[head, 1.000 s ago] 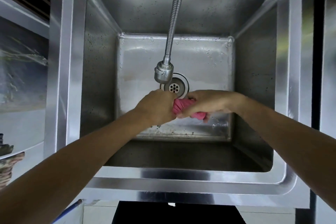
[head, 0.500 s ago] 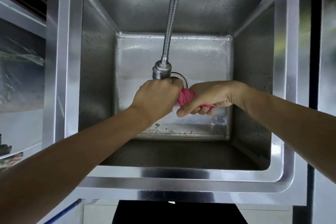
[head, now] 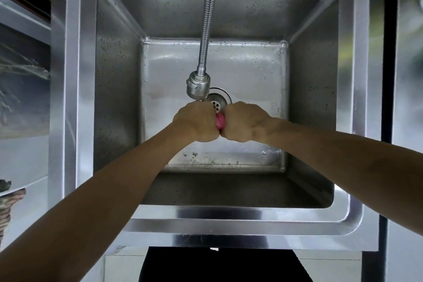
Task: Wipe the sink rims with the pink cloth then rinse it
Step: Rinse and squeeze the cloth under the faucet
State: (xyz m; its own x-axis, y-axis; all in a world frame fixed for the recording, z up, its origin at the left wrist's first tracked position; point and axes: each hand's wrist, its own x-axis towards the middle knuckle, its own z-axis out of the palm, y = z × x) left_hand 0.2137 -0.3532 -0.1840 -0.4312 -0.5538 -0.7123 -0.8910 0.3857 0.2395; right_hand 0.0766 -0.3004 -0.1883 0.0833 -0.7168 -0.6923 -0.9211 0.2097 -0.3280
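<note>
Both fists have drawn together since half a second ago, when a wider twist of pink showed between them; now the left hand point(head: 196, 121) and the right hand point(head: 246, 121) meet knuckle to knuckle, each clenched round the pink cloth point(head: 220, 120), of which only a narrow wad shows between them (the rest is buried in the palms). They hang over the sink point(head: 229, 213) basin, just at 6 o'clock of the drain point(head: 217, 98). At 11 o'clock of the left hand sits the faucet head point(head: 198, 86), its ribbed hose point(head: 207, 23) running up toward 12 o'clock. Droplets speckle the basin walls.
</note>
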